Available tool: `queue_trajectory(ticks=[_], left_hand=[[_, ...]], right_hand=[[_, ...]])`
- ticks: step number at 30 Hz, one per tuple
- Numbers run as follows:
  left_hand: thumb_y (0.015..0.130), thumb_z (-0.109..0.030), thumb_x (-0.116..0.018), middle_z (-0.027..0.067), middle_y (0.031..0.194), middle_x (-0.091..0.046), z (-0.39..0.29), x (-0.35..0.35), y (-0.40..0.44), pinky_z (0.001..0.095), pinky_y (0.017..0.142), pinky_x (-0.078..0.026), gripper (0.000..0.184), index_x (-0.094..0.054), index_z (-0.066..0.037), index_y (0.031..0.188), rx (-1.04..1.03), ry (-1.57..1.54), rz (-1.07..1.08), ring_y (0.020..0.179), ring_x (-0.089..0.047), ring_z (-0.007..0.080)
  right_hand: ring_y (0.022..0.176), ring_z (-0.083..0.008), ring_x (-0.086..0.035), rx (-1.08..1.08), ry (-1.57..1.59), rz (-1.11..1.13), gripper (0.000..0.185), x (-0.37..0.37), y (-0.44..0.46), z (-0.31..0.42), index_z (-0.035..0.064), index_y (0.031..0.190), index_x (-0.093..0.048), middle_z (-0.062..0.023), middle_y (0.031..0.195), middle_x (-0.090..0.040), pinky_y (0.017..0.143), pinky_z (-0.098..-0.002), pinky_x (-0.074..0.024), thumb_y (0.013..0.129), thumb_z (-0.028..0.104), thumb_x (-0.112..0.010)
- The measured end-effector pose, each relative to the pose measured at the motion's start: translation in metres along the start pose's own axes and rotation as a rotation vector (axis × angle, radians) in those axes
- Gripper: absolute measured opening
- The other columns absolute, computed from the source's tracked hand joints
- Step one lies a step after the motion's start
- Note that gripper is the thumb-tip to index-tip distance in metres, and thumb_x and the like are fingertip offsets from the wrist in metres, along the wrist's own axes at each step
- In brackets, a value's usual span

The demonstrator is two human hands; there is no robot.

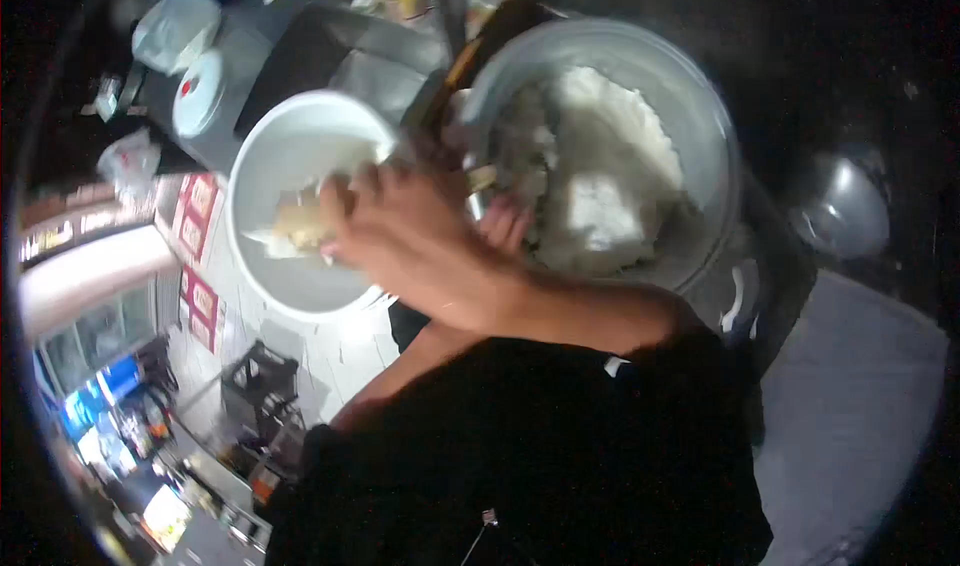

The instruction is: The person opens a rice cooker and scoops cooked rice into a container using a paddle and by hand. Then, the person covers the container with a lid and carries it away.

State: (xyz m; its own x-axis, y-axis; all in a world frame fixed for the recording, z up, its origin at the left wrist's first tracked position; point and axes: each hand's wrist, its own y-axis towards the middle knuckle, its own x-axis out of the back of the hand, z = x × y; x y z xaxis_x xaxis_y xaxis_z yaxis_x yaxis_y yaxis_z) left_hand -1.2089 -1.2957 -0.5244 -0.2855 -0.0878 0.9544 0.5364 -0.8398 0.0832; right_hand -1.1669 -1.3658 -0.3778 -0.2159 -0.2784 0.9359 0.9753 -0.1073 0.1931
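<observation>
My arms cross, the right over the left. My right hand [385, 211], blurred by motion, is closed over the white bowl [240, 206] at a pale yellowish piece [300, 221] that I cannot name. Some of that piece sticks out past the fingers. My left hand [507, 223] shows only its fingertips, at the left rim of a large metal bowl [725, 156]. Beside them is a small tool part [480, 188] with a light end and shiny metal; whether the hand grips it is unclear. White powder [605, 201] lies in the large bowl.
Behind the white bowl is a dark rectangular tray [300, 56]. A white round lid [198, 94] and plastic bags [177, 31] are at the upper left. A clear bowl [845, 211] stands at the right. A dark crate [260, 381] is on the floor at lower left.
</observation>
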Motion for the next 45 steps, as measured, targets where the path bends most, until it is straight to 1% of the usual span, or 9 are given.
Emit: queue_trajectory(ticks=[1,6,10,12,14,17,21,23,45], left_hand=[[0.089,-0.017,-0.057,0.0172,0.141,-0.049,0.017,-0.012,-0.012,0.05,0.111,-0.035,0.045,-0.051,0.0,0.131,-0.334,-0.615,-0.269,0.136,-0.043,0.0286],[0.086,-0.008,-0.063,0.02,0.144,-0.041,0.013,0.02,-0.004,0.0451,0.111,-0.033,0.067,-0.03,0.001,0.144,-0.243,-1.009,-0.223,0.135,-0.04,0.0333],[0.085,-0.005,-0.067,0.0209,0.151,-0.029,0.02,0.019,-0.005,0.0402,0.113,-0.029,0.087,-0.012,0.0,0.152,-0.026,-1.368,-0.057,0.138,-0.033,0.0326],[0.087,-0.007,-0.067,0.0193,0.155,-0.022,0.02,0.01,-0.008,0.038,0.113,-0.026,0.093,-0.003,-0.002,0.153,0.155,-1.773,0.149,0.14,-0.029,0.0293],[0.092,-0.005,-0.06,0.0182,0.15,-0.031,0.018,-0.011,-0.011,0.0379,0.111,-0.029,0.079,-0.011,-0.004,0.153,0.312,-1.743,0.286,0.134,-0.036,0.0275],[0.096,-0.003,-0.052,0.015,0.143,-0.039,0.011,-0.025,-0.01,0.0366,0.107,-0.033,0.063,-0.017,-0.004,0.149,0.522,-1.977,0.431,0.126,-0.042,0.0243],[0.094,0.0,-0.051,0.014,0.139,-0.041,-0.008,-0.069,-0.025,0.0365,0.105,-0.034,0.06,-0.022,-0.004,0.147,0.646,-2.128,0.17,0.123,-0.044,0.0234],[0.094,0.0,-0.051,0.0148,0.141,-0.039,-0.001,-0.055,-0.016,0.0368,0.106,-0.033,0.062,-0.021,-0.004,0.148,0.481,-2.0,0.205,0.124,-0.043,0.0238],[0.095,-0.007,-0.049,0.019,0.146,-0.035,0.009,-0.025,-0.009,0.0378,0.107,-0.034,0.064,-0.015,-0.002,0.15,0.504,-1.916,0.278,0.128,-0.042,0.0274]], right_hand=[[0.081,-0.027,-0.067,0.012,-0.205,0.03,0.034,-0.021,-0.004,0.007,-0.0045,0.103,-0.061,-0.0157,0.087,-0.065,0.067,-0.0339,-0.0528,0.085,0.024,-0.061],[0.106,-0.0357,-0.058,-0.059,0.18,-0.507,0.042,-0.029,-0.043,-0.029,-0.0107,0.119,-0.054,-0.0275,0.111,-0.058,0.09,-0.0408,-0.045,0.091,0.021,-0.05],[0.072,-0.0362,-0.066,-0.791,0.444,0.032,0.02,0.031,-0.097,-0.098,0.0007,0.11,-0.058,-0.0191,0.076,-0.062,0.062,-0.0435,-0.0513,0.097,0.014,-0.05],[0.068,-0.034,-0.065,-0.782,0.071,-0.043,0.022,0.023,-0.159,-0.153,0.0034,0.112,-0.059,-0.0172,0.076,-0.064,0.058,-0.0417,-0.0518,0.093,0.008,-0.049],[0.071,-0.0303,-0.066,-0.617,-0.5,0.084,0.022,0.004,-0.235,-0.209,0.0049,0.11,-0.061,-0.0154,0.081,-0.066,0.061,-0.0404,-0.0523,0.09,0.009,-0.052],[0.073,-0.029,-0.068,-0.796,-0.639,0.205,0.018,-0.001,-0.278,-0.232,0.0063,0.101,-0.064,-0.0135,0.083,-0.067,0.063,-0.0415,-0.0536,0.085,0.01,-0.058],[0.07,-0.0276,-0.069,-0.731,-0.764,0.088,0.006,-0.012,-0.271,-0.231,0.0084,0.082,-0.069,-0.012,0.076,-0.067,0.06,-0.0432,-0.0547,0.079,0.01,-0.064],[0.07,-0.0308,-0.068,-0.839,-0.675,0.132,0.009,-0.028,-0.261,-0.239,0.0068,0.075,-0.069,-0.0133,0.074,-0.067,0.063,-0.0463,-0.0533,0.079,0.01,-0.062],[0.085,-0.0388,-0.066,-0.936,-0.466,0.164,0.036,0.017,-0.242,-0.228,0.0024,0.117,-0.06,-0.02,0.091,-0.065,0.075,-0.0506,-0.0535,0.082,0.01,-0.062]])
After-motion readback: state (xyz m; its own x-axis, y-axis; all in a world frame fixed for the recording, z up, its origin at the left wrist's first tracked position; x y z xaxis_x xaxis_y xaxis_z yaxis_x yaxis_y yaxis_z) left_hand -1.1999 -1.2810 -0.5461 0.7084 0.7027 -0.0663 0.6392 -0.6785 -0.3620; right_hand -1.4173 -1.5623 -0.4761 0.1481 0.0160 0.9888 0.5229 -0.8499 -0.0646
